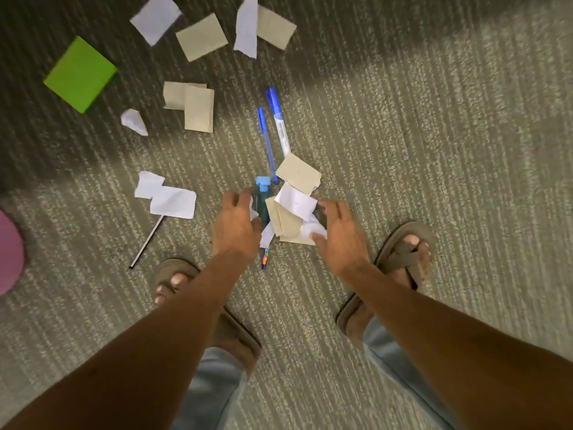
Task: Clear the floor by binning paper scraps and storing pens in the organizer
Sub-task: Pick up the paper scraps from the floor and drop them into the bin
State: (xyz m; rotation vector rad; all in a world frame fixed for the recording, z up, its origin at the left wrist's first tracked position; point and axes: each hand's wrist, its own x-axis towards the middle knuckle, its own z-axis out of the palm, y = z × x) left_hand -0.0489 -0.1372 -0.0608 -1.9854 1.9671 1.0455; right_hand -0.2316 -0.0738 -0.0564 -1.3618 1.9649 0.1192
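Two hands over the carpet (pixel 434 150), either side of a small heap of scraps (pixel 294 212). Left hand (pixel 235 225) with fingers spread and loosely curled, a bit of white paper touching the fingertips; firm grip or not, cannot tell. Right hand (pixel 339 234) with fingers curled onto a crumpled white scrap (pixel 311 231) at the near edge of the heap.

Pens, counted: four in view. A slim blue pen (pixel 266 144) and a fatter white marker with a blue cap (pixel 278 119) side by side beyond the heap, near ends tucked under a tan scrap (pixel 298 174). A teal marker (pixel 263 200) between the hands, partly covered. A small patterned pen (pixel 264 259) poking out near the wrists. Also a thin dark stick (pixel 145 242) off to the left, half under white paper (pixel 172 201).

Loose scraps elsewhere: about four tan pieces, about five white ones, scattered farther off. A green pad (pixel 80 74) far left; something pink (pixel 9 252) at the left edge. Two sandalled feet below, well clear of the heap.
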